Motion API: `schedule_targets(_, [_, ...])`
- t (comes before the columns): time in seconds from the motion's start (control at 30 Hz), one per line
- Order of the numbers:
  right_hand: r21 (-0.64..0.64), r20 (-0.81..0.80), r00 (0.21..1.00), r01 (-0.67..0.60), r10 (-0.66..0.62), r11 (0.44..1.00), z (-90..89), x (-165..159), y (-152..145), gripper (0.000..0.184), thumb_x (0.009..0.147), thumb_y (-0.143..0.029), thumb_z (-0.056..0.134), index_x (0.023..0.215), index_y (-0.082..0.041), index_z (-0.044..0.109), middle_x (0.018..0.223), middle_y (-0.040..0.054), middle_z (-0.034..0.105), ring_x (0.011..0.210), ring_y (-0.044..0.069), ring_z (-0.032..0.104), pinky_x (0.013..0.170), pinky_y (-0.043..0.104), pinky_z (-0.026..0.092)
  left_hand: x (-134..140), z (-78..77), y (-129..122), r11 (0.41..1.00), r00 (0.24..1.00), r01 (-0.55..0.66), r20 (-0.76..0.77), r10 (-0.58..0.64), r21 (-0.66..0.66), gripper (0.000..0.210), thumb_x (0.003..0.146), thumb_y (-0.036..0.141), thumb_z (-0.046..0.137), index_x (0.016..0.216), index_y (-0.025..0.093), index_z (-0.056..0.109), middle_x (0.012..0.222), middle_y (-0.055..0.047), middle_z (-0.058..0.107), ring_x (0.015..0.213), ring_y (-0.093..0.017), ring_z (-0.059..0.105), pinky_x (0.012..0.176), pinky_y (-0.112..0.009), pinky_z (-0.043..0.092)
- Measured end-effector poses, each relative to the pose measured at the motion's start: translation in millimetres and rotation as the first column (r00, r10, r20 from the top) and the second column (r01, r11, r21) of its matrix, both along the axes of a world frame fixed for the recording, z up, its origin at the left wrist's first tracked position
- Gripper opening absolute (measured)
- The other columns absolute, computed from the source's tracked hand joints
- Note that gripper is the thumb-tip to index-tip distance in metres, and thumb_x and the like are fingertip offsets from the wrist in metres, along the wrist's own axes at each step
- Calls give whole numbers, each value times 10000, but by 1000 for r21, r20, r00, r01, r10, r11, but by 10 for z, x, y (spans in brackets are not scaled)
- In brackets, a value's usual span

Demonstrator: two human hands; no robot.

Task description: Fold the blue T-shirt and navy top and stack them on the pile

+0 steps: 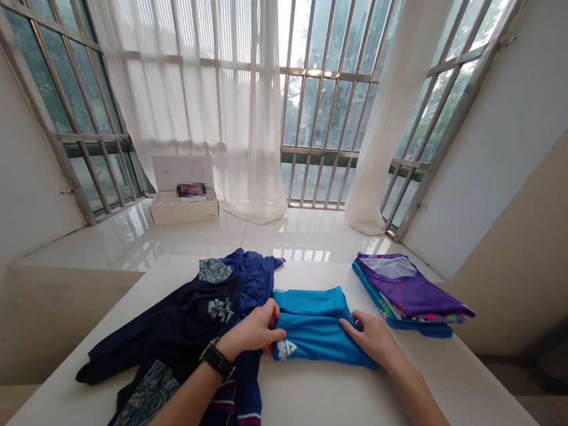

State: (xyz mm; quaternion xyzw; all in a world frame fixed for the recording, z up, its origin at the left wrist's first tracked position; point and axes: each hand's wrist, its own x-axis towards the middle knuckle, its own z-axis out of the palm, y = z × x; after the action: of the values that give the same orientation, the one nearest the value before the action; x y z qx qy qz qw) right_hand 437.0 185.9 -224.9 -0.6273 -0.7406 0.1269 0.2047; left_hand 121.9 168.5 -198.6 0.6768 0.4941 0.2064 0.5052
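Blue garment (315,336), left fingers (271,309), right fingers (351,329) pinching it, open box (183,213), blurred item (191,190) inside

Blues and Purple Set Off by White

The cloth (317,337) is coloured bright blue and marked with a white logo (287,349). The dark garment (152,327) is toned navy to near-black and patterned with pale paisley; beside it, royal blue is shown by another garment (258,277). A navy cuff (247,424) is banded in red and white. The stack (424,293) is topped with purple and edged with blue, pink and green. White is shared by table (315,410), box (183,212) and finely striped curtain (195,90).
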Motion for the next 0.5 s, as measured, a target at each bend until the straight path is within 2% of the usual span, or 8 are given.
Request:
schedule_targets(0.17, [-1, 89, 992, 90, -90, 996, -13, 43, -11, 460, 836, -652, 498, 632, -240, 492, 641, 51, 653, 637, 228, 616, 541, 300, 335, 17, 15, -43, 998, 993, -17, -113, 23, 58, 277, 794, 343, 634, 906, 231, 407, 689, 82, 504, 519, -146, 624, 454, -238, 460])
schedule_targets(0.27, [18, 108, 986, 127, -128, 992, 5, 59, -25, 449, 807, -677, 530, 698, -242, 533, 652, 36, 648, 636, 226, 615, 523, 292, 336, 47, 74, -70, 969, 947, 12, -313, 68, 248, 197, 802, 344, 622, 813, 216, 472, 649, 45, 550, 598, -165, 627, 532, -248, 430])
schedule_targets(0.37, [110, 85, 991, 95, -104, 989, 25, 33, -37, 362, 824, -592, 561, 944, -253, 600, 793, 32, 669, 680, 221, 628, 544, 297, 400, 78, 123, -74, 864, 856, 41, -463, 229, 502, 178, 813, 342, 630, 759, 213, 521, 730, 2, 606, 717, -190, 627, 625, -272, 415])
schedule_targets(0.43, [186, 51, 999, 5, -15, 983, 23, 2, -39, 379, 865, -500, 539, 1154, -261, 585, 993, 63, 675, 819, 238, 654, 647, 325, 480, 93, 128, -70, 816, 833, 38, -469, 293, 577, 161, 831, 362, 629, 851, 220, 555, 846, -16, 629, 788, -205, 632, 671, -284, 428])
schedule_targets(0.5, [222, 18, 997, -77, 75, 972, 8, -27, -37, 438, 898, -431, 504, 1308, -279, 531, 1147, 85, 648, 973, 257, 648, 775, 358, 518, 98, 113, -64, 812, 837, 15, -452, 309, 583, 257, 832, 385, 638, 1023, 228, 566, 988, -40, 628, 870, -219, 637, 723, -291, 451])
